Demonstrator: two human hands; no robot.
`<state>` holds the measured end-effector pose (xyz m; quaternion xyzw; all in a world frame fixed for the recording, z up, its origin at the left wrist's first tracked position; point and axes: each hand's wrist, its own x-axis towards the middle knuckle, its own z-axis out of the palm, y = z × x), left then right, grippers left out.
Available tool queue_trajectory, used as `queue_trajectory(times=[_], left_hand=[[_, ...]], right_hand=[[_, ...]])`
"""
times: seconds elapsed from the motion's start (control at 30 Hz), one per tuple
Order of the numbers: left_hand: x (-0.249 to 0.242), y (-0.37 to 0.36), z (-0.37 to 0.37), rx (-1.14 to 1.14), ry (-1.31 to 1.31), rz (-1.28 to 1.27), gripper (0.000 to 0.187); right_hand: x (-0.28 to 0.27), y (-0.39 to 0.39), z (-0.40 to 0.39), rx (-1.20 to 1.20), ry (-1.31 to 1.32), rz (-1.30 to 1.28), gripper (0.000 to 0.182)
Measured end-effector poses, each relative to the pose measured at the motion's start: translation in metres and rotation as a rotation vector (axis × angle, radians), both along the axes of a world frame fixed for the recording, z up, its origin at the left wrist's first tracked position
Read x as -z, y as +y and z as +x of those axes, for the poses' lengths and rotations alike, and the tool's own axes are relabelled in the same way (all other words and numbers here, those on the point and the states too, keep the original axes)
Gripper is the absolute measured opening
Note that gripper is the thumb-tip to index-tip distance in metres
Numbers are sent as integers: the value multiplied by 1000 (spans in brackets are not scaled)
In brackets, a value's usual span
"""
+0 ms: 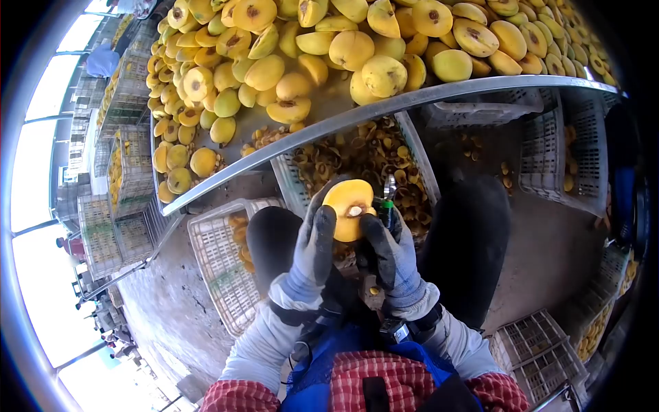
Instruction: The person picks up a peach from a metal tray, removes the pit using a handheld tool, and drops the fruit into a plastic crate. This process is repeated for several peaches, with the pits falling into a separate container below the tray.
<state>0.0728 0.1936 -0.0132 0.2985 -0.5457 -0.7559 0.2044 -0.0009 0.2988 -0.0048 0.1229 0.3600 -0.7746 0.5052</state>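
Note:
My left hand [313, 244], in a grey-and-black work glove, is closed around a halved yellow peach [339, 199]. The cut face is turned up, with a pale pit or hollow near its centre. Gloved the same way, my right hand [394, 255] grips a green-handled tool [388, 204] whose metal tip points up and away from me. Its thumb presses near the peach's right edge. Both hands are above my lap, in front of a crate [420, 154] of brown and orange peach scraps.
Many halved peaches [264, 72] are heaped on a metal-edged table [384, 106] ahead. A white crate [223, 264] stands by my left leg. More crates [570, 165] stand at the right, and stacked crates [127, 172] of fruit at the far left.

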Motion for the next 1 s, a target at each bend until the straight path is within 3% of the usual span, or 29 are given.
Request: queue_trajectory(times=[0.13,0.17,0.23,0.3,0.43,0.47,0.5,0.57,0.63,0.67,0.7,0.77,0.83,1.0], left_hand=[[-3,12,15,-192,-83,128,55],[-4,12,16,-220,-86,125,56],[-3,13,22,-152,-126,-100,45],[-2,18,24,-56,-155,-373,36],[0,33,30,-126,-185,-291,31],[-2,37,29,-170,-66,-229,30],[-7,40,29,-75,-119,-534,30],[4,51,33,-183,24,-308,33],[1,55,36,-199,-132,-384,35],[3,52,36,-281,-138,-223,37],[5,50,37,-377,-134,-63,39],[-2,51,38,-377,-100,-218,38],[-11,52,36,-365,-144,-300,36],[-6,62,36,-443,-138,-338,35]], right_hand=[[10,3,14,-114,467,83,25],[14,4,14,-99,696,129,24],[16,4,10,-59,1153,226,21],[-2,10,12,-175,744,289,22],[4,18,19,-134,1171,401,21],[11,20,25,-88,1340,408,20],[15,23,29,-40,1509,411,20],[12,24,31,-39,1408,354,16],[2,28,31,-70,1178,280,13],[-6,33,30,-136,709,193,10],[0,31,30,-87,796,285,10],[3,33,38,-95,615,141,13],[4,38,45,-166,1350,288,17],[2,40,54,-209,1197,329,19]])
